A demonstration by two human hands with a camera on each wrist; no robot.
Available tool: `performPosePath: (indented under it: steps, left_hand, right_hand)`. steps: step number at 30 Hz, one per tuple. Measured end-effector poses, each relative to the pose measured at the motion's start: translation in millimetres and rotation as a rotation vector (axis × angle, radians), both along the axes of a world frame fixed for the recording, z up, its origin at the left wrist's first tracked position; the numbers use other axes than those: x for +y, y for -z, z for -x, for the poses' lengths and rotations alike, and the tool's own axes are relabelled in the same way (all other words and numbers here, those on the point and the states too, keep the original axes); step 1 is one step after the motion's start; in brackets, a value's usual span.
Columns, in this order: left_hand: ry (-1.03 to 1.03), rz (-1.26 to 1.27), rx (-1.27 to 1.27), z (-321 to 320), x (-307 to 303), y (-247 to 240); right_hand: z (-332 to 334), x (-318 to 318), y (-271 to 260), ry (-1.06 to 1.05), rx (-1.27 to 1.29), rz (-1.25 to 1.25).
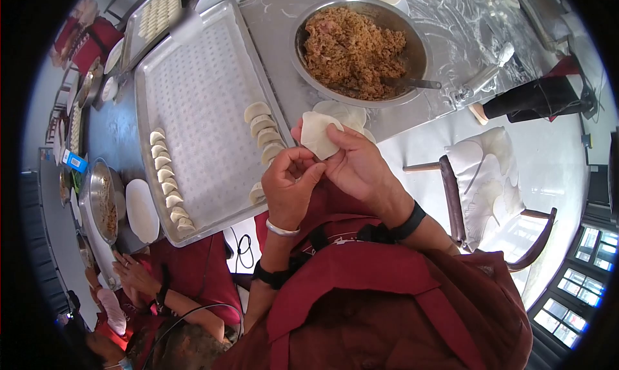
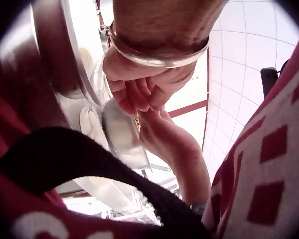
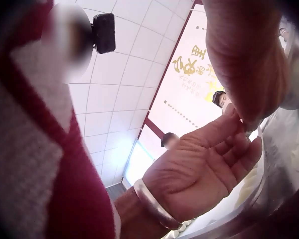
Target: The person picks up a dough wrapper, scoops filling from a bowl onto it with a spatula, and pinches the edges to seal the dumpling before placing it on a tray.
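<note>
A pale dumpling wrapper [image 1: 317, 135] is held up in front of the body, over the tray's near right corner. My right hand [image 1: 362, 167] holds it from beneath, the thumb lying across its face. At its lower edge, the curled fingers and thumb of my left hand [image 1: 288, 184] pinch. A silver bangle [image 1: 282, 230] circles the left wrist. In the left wrist view, the fingertips of my left hand [image 2: 147, 87] meet those of my right hand [image 2: 172, 144]. The wrapper is mostly hidden behind the hands in the right wrist view.
A perforated metal tray [image 1: 200, 105] bears dumplings [image 1: 164, 173] in rows along both sides. Beyond the hands stand a steel bowl [image 1: 422, 67] of minced filling [image 1: 354, 47] with a utensil, and more wrappers [image 1: 351, 115]. Another person's hand [image 1: 137, 276] is at left; a chair [image 1: 487, 183] stands right.
</note>
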State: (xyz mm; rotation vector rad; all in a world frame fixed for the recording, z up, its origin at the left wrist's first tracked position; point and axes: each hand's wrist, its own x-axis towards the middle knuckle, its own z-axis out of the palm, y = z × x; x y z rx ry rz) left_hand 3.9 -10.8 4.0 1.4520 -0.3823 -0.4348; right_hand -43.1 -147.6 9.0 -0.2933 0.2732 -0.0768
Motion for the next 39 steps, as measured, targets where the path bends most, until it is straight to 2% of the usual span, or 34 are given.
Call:
performPosePath:
  steps: [13,14,16,19,21,23,26,27,30,33,36,38,39]
  left_hand:
    - [-0.139,-0.004,0.041,-1,0,2]
    - [-0.171,-0.091,0.024,0,0,2]
    - [-0.231,-0.242,-0.028,-2,-2,0]
    - [-0.288,-0.312,-0.257,-4,-1,11]
    - [-0.166,-0.211,0.088,-6,1,3]
    - [-0.139,0.073,0.279,-11,4,17]
    - [0.05,0.512,0.682,-12,-11,-29]
    - [0.258,0.636,0.816,-24,-3,-4]
    - [0.75,0.961,0.973,-43,-1,30]
    - [0.314,0.502,0.802,-26,-8,-4]
    - [0.224,0.566,0.708,-29,-4,-4]
    - [0.178,0.542,0.728,-32,3,-12]
    - [0.151,0.533,0.736,-32,5,-15]
  right_hand:
    - [-4,13,-11,0.005,0.023,0.065]
    - [-4,15,-12,0.009,0.018,0.077]
    - [1,26,8,0.017,0.102,0.264]
    - [-3,28,16,0.098,0.068,0.334]
    - [3,19,8,0.039,0.175,0.429]
    - [1,13,-9,0.102,0.216,0.591]
    - [5,0,-28,-0.042,0.137,0.917]
    - [4,2,-47,-0.13,0.196,0.844]
    - [2,0,-24,0.037,-0.002,1.676]
    - [12,-10,-64,-0.264,0.219,1.387]
    - [45,-61,-29,0.147,-0.009,2.153]
    - [67,-91,-40,0.398,0.462,1.903]
    - [75,-108,-43,0.497,0.576,1.881]
